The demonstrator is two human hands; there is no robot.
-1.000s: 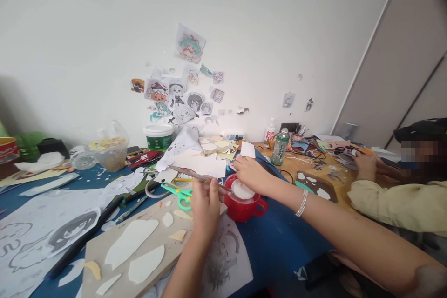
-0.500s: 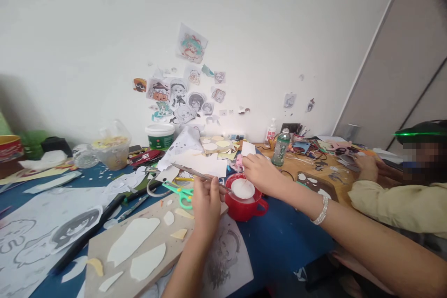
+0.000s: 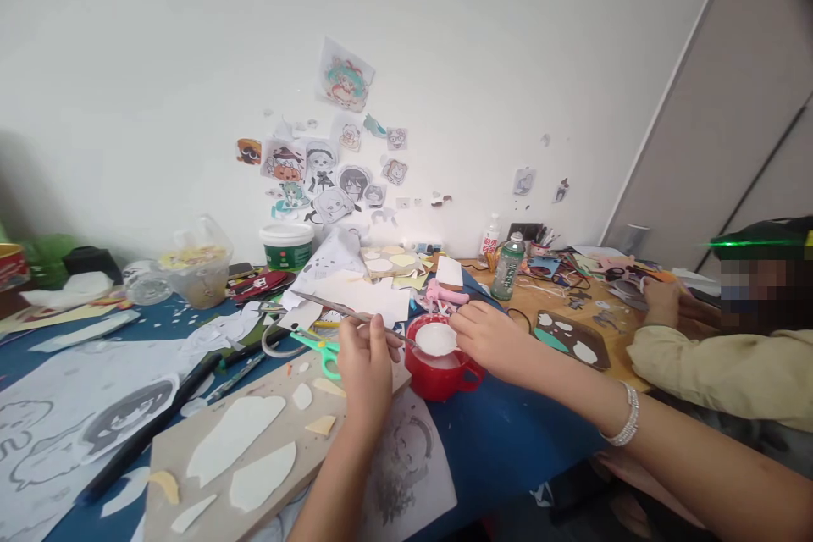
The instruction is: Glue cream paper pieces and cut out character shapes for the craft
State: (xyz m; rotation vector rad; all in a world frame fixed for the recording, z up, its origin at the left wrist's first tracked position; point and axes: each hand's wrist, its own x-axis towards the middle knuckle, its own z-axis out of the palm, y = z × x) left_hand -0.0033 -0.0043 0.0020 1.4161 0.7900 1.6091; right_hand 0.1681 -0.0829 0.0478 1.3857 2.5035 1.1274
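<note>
My left hand (image 3: 368, 368) is closed around a long thin metal tool (image 3: 323, 305). One pointed end sticks out to the left, and the other reaches the rim of a red mug (image 3: 438, 381). A round white piece (image 3: 435, 339) sits tilted in the mug's mouth, above whitish contents. At its right edge, the fingers of my right hand (image 3: 486, 339) are pinched together; their tips are partly hidden. Beside my left hand, green-handled scissors (image 3: 329, 360) lie by a board (image 3: 298, 394) bearing flat cut white pieces (image 3: 238, 436).
A pink object (image 3: 445, 294) lies behind the mug. Further back stand a green bottle (image 3: 508, 268) and a white-and-green tub (image 3: 288, 247). On the right, a co-worker's sleeve (image 3: 711, 368) rests near a brown board (image 3: 575, 339). Drawn paper (image 3: 57, 415) covers the left side.
My right hand has moved from above the white piece down to its right edge, uncovering the pink object. My left hand still grips the metal tool. The view has shifted slightly.
</note>
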